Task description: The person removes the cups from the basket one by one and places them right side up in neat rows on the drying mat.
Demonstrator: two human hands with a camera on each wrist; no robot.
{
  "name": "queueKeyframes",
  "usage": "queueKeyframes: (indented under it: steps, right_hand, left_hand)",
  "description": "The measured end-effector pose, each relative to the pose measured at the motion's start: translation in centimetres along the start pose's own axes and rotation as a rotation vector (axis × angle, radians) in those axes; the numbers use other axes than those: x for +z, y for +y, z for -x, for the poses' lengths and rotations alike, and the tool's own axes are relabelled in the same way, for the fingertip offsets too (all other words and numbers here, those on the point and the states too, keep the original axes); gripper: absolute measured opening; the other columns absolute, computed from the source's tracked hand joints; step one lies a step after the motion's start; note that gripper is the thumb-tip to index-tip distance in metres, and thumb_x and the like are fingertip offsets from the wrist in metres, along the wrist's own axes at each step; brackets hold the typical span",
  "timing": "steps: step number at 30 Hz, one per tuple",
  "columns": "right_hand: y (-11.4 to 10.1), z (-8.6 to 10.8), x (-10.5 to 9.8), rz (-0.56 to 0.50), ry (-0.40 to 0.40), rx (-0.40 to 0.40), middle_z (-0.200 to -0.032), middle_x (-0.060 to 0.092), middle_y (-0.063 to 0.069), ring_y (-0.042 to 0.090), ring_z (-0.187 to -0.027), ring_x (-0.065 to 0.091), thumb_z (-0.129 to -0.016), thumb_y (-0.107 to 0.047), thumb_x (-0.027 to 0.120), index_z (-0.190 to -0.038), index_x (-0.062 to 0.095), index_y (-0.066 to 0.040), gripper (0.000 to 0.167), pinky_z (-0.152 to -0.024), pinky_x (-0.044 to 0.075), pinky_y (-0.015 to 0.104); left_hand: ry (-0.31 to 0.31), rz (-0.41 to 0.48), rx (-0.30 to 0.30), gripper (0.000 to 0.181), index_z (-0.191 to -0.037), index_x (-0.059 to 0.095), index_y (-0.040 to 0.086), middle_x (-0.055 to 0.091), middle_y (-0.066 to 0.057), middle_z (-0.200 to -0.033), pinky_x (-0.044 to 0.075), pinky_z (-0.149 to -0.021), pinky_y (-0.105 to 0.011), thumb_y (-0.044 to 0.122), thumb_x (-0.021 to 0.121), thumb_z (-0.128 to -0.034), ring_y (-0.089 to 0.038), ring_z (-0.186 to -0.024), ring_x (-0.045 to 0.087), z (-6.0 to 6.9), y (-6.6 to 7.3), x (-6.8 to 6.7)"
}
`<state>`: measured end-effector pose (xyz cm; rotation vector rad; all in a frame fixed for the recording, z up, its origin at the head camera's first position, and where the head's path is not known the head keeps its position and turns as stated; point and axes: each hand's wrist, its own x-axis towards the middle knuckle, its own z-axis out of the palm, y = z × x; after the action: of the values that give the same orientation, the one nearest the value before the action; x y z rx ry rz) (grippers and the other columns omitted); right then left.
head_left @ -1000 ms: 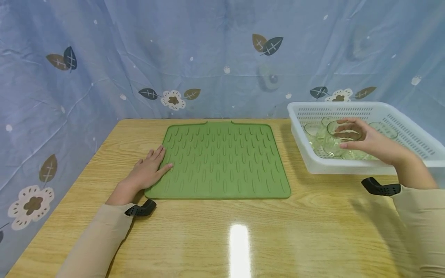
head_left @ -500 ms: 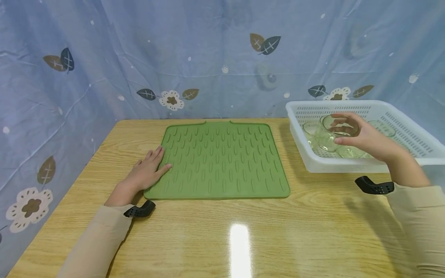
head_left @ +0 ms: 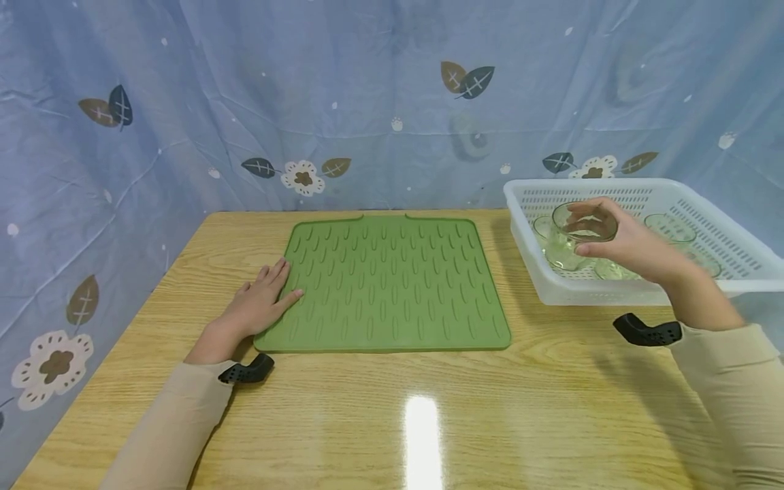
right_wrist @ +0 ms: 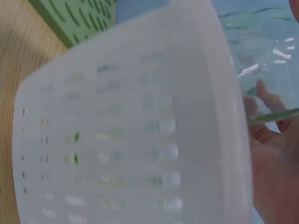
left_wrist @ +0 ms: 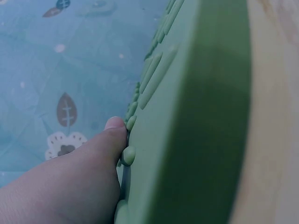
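Observation:
My right hand [head_left: 640,246] grips a clear, green-tinted glass [head_left: 562,249] by its rim, thumb on the near side and fingers over the far side. The glass is upright, within the left part of a white plastic basket [head_left: 603,297]. Whether its base touches the basket floor, I cannot tell. In the right wrist view the basket wall [right_wrist: 201,116] hides much of the glass. My left hand [head_left: 257,303] lies with spread, straight fingers on the left edge of a green ridged mat [head_left: 392,286]; its thumb [left_wrist: 112,135] touches the ridges in the left wrist view.
Several more glasses [head_left: 670,227] stand in the basket, some partly hidden by my right hand. Basket and mat lie on a wooden table [head_left: 343,422], with a strip of bare wood between them. A blue patterned curtain [head_left: 367,82] hangs behind the table.
My right hand has moved left inside the basket with the glass, away from the glasses on the right. The left hand and the mat have stayed in place.

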<state>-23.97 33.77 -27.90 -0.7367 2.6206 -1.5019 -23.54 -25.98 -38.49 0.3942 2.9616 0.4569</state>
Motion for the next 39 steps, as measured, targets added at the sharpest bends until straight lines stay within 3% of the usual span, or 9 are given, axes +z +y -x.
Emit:
queueKeyframes:
  steps: [5, 19, 39]
  right_hand:
    - [-0.8, -0.6, 0.7, -0.041, 0.026, -0.019, -0.131, 0.060, -0.012, 0.001, -0.119, 0.058, -0.094, 0.014, 0.063, -0.137, 0.045, -0.011, 0.053, -0.087, 0.053, 0.017]
    - [-1.7, -1.5, 1.8, -0.271, -0.031, -0.161, -0.136, 0.058, -0.002, 0.006, -0.125, 0.057, -0.098, 0.016, 0.055, -0.142, 0.042, -0.010, 0.054, -0.093, 0.051, 0.018]
    - [-3.6, -4.6, 6.1, -0.277, -0.067, -0.160, -0.137, 0.055, 0.002, 0.012, -0.126, 0.055, -0.097, 0.010, 0.062, -0.142, 0.042, -0.011, 0.053, -0.098, 0.050, 0.022]
  left_hand:
    - [-0.002, -0.007, -0.002, 0.083, -0.164, 0.007, 0.000, 0.000, -0.021, -0.170, 0.006, -0.114, -0.075, 0.056, 0.035, -0.1091, -0.050, -0.152, -0.001, 0.0, -0.2, 0.0]
    - [0.006, -0.008, 0.010, 0.083, -0.163, 0.009, -0.002, 0.002, -0.023, -0.169, 0.008, -0.114, -0.075, 0.055, 0.036, -0.1093, -0.051, -0.151, 0.002, 0.1, 0.2, -0.3]
    - [0.002, -0.010, 0.010, 0.082, -0.163, 0.009, -0.002, 0.002, -0.022, -0.169, 0.006, -0.114, -0.075, 0.055, 0.036, -0.1096, -0.051, -0.152, 0.001, 0.0, 0.0, -0.1]
